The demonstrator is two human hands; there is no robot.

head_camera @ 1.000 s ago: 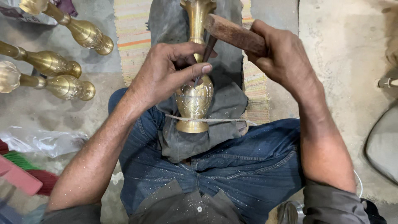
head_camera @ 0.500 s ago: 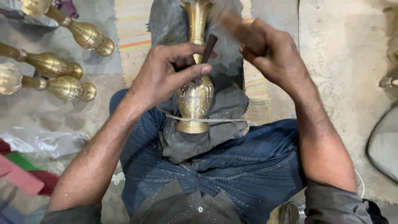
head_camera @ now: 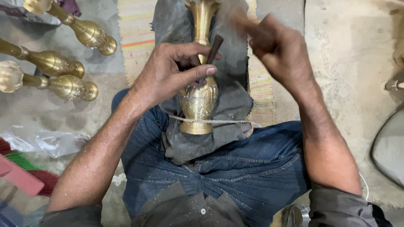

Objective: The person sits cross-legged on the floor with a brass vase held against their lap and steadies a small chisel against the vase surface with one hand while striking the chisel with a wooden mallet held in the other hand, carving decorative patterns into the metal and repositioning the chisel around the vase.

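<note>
L hand (head_camera: 168, 77) fingers clamped on chisel (head_camera: 212, 52), tip on brass vase (head_camera: 198, 98) just below fingers. R hand (head_camera: 275, 52) blurred, grip can't tell. Keep chisel steady, strikes light.

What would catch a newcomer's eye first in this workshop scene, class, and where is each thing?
First, the shiny engraved brass vase lying on a grey cloth across the person's lap, centre. The left hand pinches a thin dark metal chisel against it, while the right hand, upper right, grips a blurred tool. Three more long-necked brass vases lie on the floor, upper left.
</note>
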